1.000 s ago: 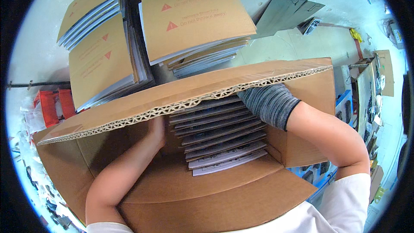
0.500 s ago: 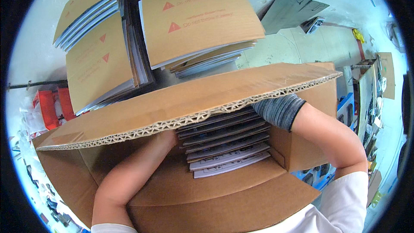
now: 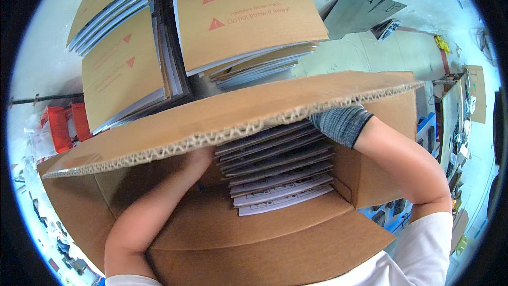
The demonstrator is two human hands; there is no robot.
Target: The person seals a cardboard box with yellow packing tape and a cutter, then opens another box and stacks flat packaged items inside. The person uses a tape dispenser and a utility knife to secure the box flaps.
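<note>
Since a second ago, the left wrist [image 3: 203, 160] has shifted slightly right, now against the left side of a stack of thin boards [image 3: 278, 167]; the stack lies inside a large open brown carton [image 3: 211, 230], much as before. The boards are flat and rectangular, layered like overlapping steps, mostly dark grey-brown along their edges; the nearest ones show white faces with black line drawings. The right hand [image 3: 334, 124], in a grey knit glove with a dark cuff, reaches in at the stack's right side. The carton's raised flap [image 3: 238, 114], with a thick wavy corrugated edge, hides the left hand and the right fingers, so whether either grips anything cannot be told. Beyond the carton stand two piles of tan cardboard, a left pile [image 3: 124, 74] and a right pile [image 3: 254, 26], layered with white sheets and printed with red warning triangles. Red bins [image 3: 63, 127] sit at far left, their contents unclear.
</note>
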